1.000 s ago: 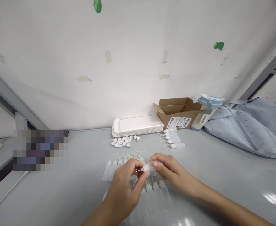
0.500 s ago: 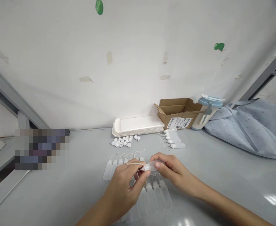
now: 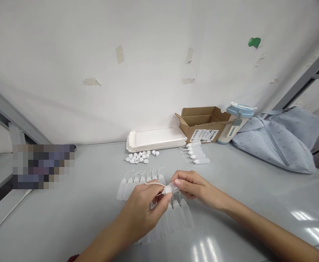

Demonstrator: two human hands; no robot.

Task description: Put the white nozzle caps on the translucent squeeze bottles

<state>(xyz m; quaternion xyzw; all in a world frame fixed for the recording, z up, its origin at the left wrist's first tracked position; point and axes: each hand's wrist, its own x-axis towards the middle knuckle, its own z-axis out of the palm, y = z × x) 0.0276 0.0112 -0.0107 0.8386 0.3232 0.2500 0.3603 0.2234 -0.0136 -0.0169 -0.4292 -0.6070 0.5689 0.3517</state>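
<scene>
Above the table, my right hand (image 3: pixel 199 186) is closed round the body of a small translucent squeeze bottle (image 3: pixel 175 186), which lies nearly level. My left hand (image 3: pixel 144 205) pinches the white needle-tip cap (image 3: pixel 167 189) at the bottle's left end between thumb and fingers. A thin needle points left from that cap, and a pale strap runs over the left fingers. Below and behind my hands lie rows of similar bottles: one row (image 3: pixel 121 190) at the back left, another (image 3: pixel 177 216) nearer me, partly hidden by my left hand.
Loose white needle caps (image 3: pixel 137 157) are heaped behind the bottles. Several capped bottles (image 3: pixel 201 161) lie to their right. Along the wall stand stacked white trays (image 3: pixel 159 137), an open cardboard box (image 3: pixel 203 127), a blue-lidded tumbler (image 3: pixel 235 123) and a light blue cloth bag (image 3: pixel 279 145).
The view has tilted and shifted slightly, so everything sits higher in the picture. My right fingers have moved a little along the bottle, closer to the cap. Both hands keep their hold.
</scene>
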